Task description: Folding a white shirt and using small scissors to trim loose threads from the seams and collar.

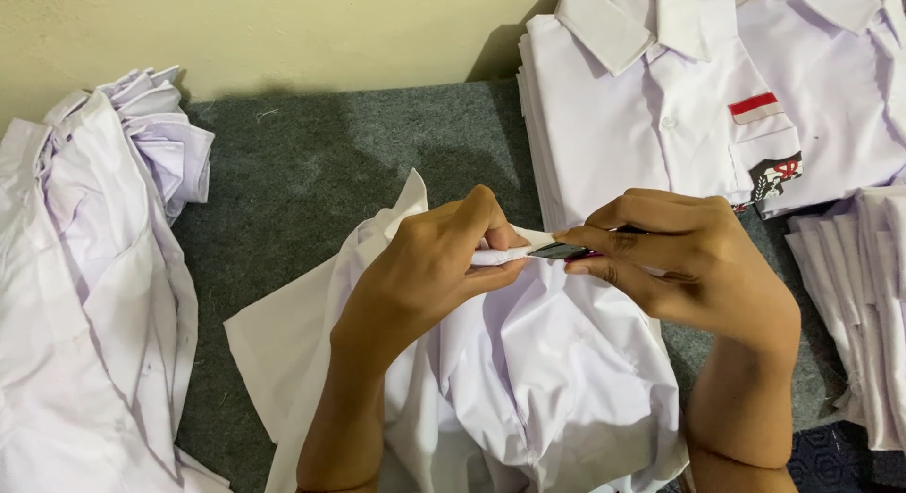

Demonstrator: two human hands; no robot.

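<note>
Pinching a fold of white shirt cloth

Pinching a narrow fold of the soft, crumpled white shirt (528, 361), the left hand (429, 267) closes tight; the right hand (689, 262) grips a small dark tool (559, 251), mostly hidden by fingers; grey felt-like mat (302, 163) beneath; folded shirts (651, 97) stacked behind, cut off

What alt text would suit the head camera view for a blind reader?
A left hand pinches a fold of a white shirt while the right hand holds a small dark tool against it. Folded white shirts and a loose pile lie on grey felt.
</note>
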